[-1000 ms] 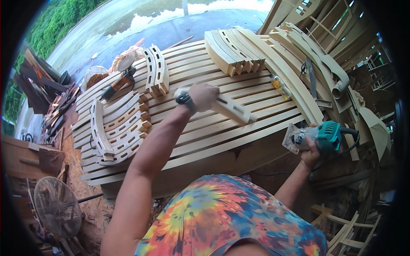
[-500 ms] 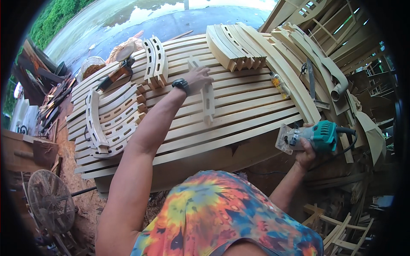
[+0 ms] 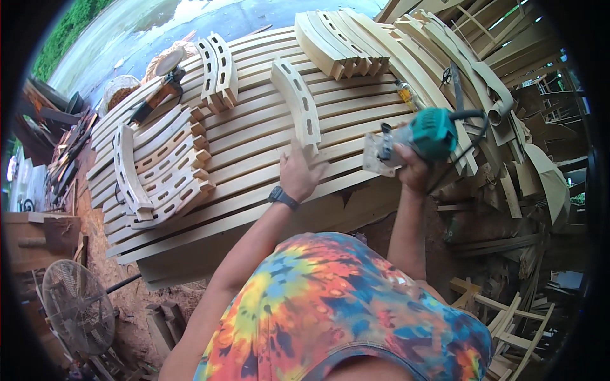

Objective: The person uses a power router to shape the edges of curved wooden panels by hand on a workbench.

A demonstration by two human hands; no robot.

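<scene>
A bent piece of wood [image 3: 298, 101] with long slots lies near the middle of the slatted table [image 3: 244, 162]. The left hand [image 3: 300, 174] is at its near end, with the fingers a bit spread. They are blurry, so I cannot tell if they grip the wood. The right hand [image 3: 414, 168] is wrapped around a green power tool [image 3: 432, 134] and holds it up over the near right part of the table. The tool hides some slats, and its black cord [image 3: 469, 115] loops down on the right.

A small yellow bottle [image 3: 405, 95] is just past the tool. Behind it, a fat stack of bent wood [image 3: 343, 47] fills the far right part. On the left sits a big pile of slotted wood [image 3: 162, 168]. Two more slotted pieces [image 3: 219, 73] stand between that pile and the middle piece. A tool with a round disc [image 3: 159, 95] lies behind the pile. Off the table, a fan [image 3: 79, 308] stands at the lower left.
</scene>
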